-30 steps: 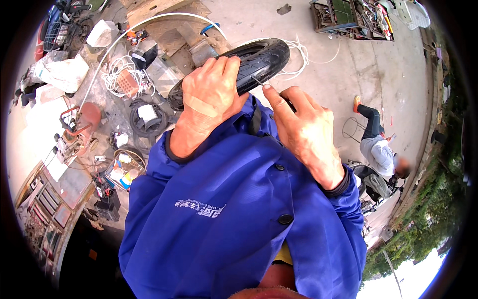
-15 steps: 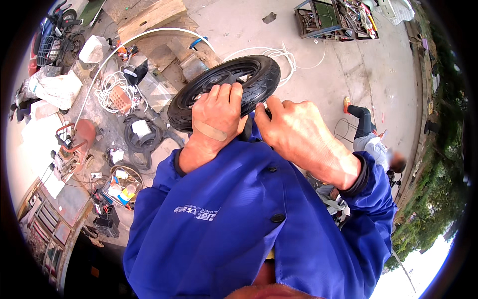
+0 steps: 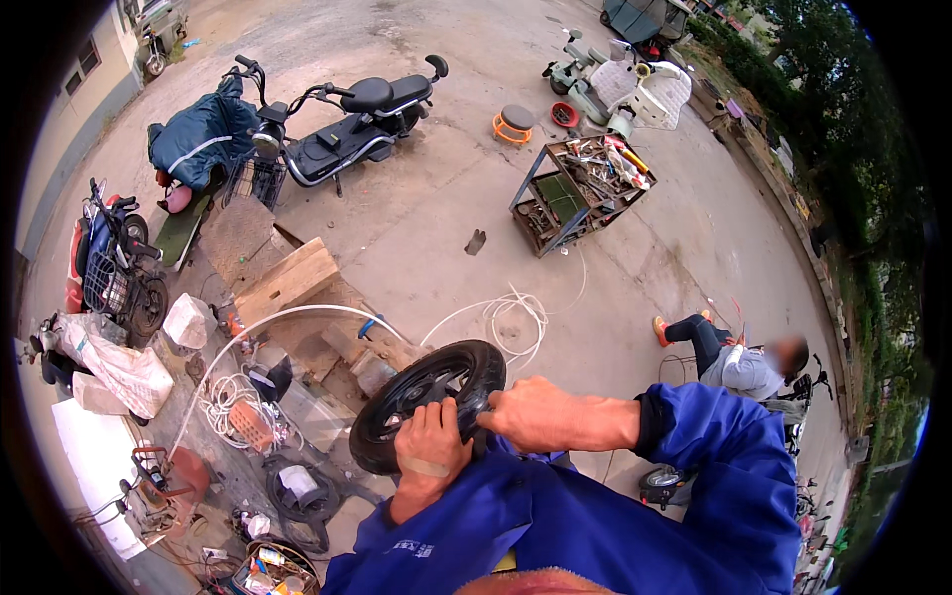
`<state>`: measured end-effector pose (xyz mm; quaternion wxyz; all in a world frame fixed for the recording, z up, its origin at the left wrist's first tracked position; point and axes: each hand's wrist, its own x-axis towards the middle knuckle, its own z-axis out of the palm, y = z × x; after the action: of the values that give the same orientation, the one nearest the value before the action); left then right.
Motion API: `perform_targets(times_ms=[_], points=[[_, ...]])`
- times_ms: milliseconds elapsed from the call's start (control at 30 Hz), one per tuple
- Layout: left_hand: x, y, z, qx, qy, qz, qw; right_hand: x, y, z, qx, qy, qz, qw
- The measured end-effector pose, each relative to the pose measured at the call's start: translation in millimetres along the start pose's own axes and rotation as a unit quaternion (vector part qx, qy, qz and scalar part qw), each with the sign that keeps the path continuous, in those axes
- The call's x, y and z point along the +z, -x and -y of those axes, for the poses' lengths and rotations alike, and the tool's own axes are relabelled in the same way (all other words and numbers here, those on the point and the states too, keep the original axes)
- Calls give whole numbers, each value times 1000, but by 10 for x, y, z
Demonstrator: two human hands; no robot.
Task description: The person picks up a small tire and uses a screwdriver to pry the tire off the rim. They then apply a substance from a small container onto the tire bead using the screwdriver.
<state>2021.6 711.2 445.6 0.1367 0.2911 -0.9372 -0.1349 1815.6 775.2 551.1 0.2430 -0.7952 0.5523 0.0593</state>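
Clearly, a wheel (image 3: 428, 389) is held at its near edge by the left hand (image 3: 433, 443), whose fingers are bent over the tyre (image 3: 488, 369) side by side, close together rather than spread. A plaster (image 3: 424, 464) is worn near that wrist. Just beside it, the tyre's side is met by the right hand (image 3: 526, 412), with its fingers curled into a fist; the fingertips are hidden, so whether anything is pinched there cannot be told. The hands are set apart by a narrow gap. The wheel is tilted in front of them, its larger part reaching forward and left of the left hand.

Beyond the wheel, a coil of white hose (image 3: 516, 322) is laid on the ground, roughly ahead of the right hand, and a cart (image 3: 560, 198) filled with tools is placed farther out. Ahead and left of both hands, a wooden block (image 3: 288, 281) is seen; well left of the left hand, a brick (image 3: 251, 426) is surrounded by more hose. A co-worker (image 3: 739, 367) is seen off past the right hand.
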Motion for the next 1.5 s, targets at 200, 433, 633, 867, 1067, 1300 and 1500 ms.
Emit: perform_targets(times_ms=[200,433,633,867,1067,1300,1500], points=[[328,162,-63,44,-16,-25,999,72,211,192,-37,101,21,994],[73,-97,-24,-25,4,-46,999,565,286,256,98,-2,-184,978],[35,-278,81,-68,16,-70,995,833,60,332,171,-8,-304,937],[-37,-506,45,-93,18,-71,993,1003,-139,221,208,-100,-425,875],[-30,-522,99,-108,28,-67,992,1057,-241,249,204,-300,-472,804],[-117,-494,111,-118,45,-42,991,971,-142,110,185,-353,-473,786],[-69,-444,94,-72,46,-50,995,797,-19,139,185,27,-484,855]])
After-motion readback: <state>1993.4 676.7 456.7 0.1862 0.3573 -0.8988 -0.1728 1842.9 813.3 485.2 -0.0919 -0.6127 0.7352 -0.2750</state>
